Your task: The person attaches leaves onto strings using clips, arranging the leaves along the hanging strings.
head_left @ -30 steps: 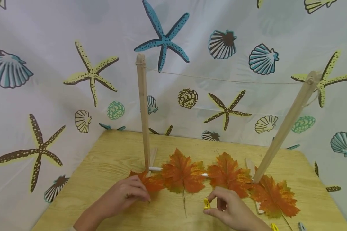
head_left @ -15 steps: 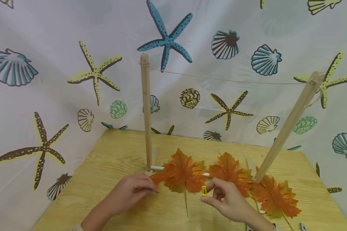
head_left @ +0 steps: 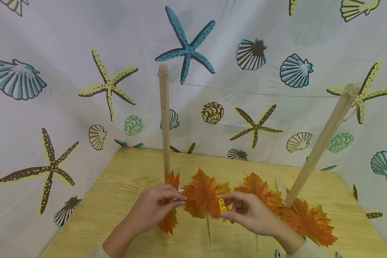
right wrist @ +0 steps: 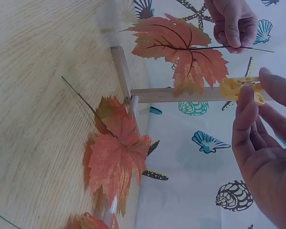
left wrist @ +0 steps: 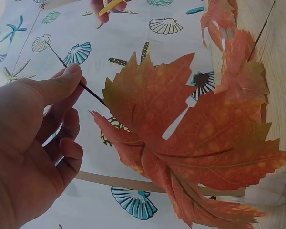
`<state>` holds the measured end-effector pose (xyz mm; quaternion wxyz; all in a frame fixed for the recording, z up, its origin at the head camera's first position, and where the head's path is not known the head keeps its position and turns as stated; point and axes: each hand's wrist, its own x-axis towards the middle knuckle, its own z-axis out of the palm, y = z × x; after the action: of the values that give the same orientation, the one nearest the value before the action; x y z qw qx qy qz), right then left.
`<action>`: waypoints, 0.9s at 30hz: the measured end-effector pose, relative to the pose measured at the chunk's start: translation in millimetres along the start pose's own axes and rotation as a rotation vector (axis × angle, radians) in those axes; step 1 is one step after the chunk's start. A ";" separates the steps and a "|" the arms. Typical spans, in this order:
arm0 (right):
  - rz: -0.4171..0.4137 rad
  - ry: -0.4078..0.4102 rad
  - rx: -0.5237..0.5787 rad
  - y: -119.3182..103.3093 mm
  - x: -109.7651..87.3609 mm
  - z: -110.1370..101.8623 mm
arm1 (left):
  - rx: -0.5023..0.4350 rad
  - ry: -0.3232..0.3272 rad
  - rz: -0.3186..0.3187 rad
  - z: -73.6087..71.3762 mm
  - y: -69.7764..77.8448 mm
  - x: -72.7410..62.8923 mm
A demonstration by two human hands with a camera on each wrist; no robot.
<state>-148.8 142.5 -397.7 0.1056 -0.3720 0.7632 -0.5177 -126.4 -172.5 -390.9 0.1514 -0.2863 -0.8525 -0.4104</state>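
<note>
At the back, a white curtain (head_left: 193, 95) printed with starfish and shells; below, a wood-grain table (head_left: 109, 200). Upright on it, a left post (head_left: 165, 122) and a right post (head_left: 320, 148), both wooden, linked near their tops by a thin string (head_left: 245, 92). Low between them, a white rod (right wrist: 134, 106), mostly behind leaves.

In the left hand (head_left: 156, 207), an orange-red leaf (left wrist: 190, 124), raised off the table near the left post's foot. Pinched by its dark stem (left wrist: 93, 94) between thumb and forefinger, with the other fingers loosely bent.

In the right hand (head_left: 249, 213), a yellow clip (head_left: 222, 206), pinched between thumb and forefinger, other fingers curled. In the head view, just in front of the second leaf (head_left: 200, 195).

Farther right on the table, a third leaf (head_left: 256, 188), partly behind the right hand, then a fourth leaf (head_left: 309, 224) by the right post's foot. At the near edge, cut off by the frame, two gray clips (head_left: 278, 254).
</note>
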 end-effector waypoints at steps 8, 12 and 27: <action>0.081 0.010 0.010 -2.3 5.5 -4.8 | 0.016 0.021 -0.049 0.4 3.9 4.3; 0.124 0.043 0.028 -6.5 10.6 -7.5 | -0.004 0.020 -0.088 -0.2 5.2 6.4; 0.161 0.093 0.001 -25.3 32.5 -7.7 | -0.113 0.104 -0.255 -2.9 12.1 19.2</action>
<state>-164.2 121.3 -365.1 0.1116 -0.2850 0.7943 -0.5248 -134.1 -161.8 -372.2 0.1255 -0.1621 -0.8485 -0.4879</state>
